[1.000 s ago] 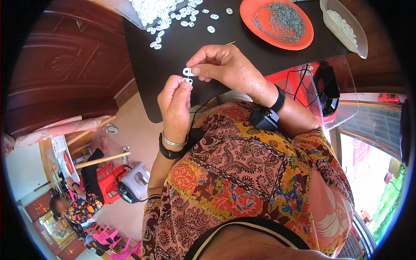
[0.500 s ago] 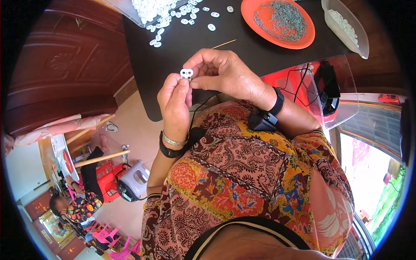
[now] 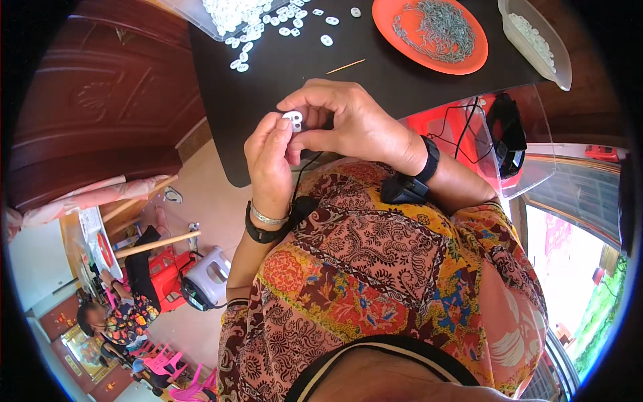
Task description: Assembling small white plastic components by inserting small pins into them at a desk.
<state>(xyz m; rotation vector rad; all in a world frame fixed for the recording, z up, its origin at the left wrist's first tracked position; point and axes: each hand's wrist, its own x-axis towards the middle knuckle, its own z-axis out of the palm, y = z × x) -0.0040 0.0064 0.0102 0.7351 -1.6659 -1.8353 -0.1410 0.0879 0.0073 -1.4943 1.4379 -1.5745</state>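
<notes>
A small white plastic piece, rounded with dark holes, is pinched by my left hand between thumb and fingers, above the near edge of the dark table. My right hand curls round the same piece from the other side, its index finger by the top and its thumb below. Part of the piece is covered by the fingers, so its underside is hidden. Beyond my hands, a thin wooden stick lies on the table.
Loose white pieces spill from a clear bin at the back left. Small grey metal parts fill an orange plate; a translucent tray holds white bits. Cables hang at right. Another person sits at lower left.
The white piece has turned and tilted in my fingers, shifting slightly right and down. My right fingers have spread a little around it. The table items look unchanged.
</notes>
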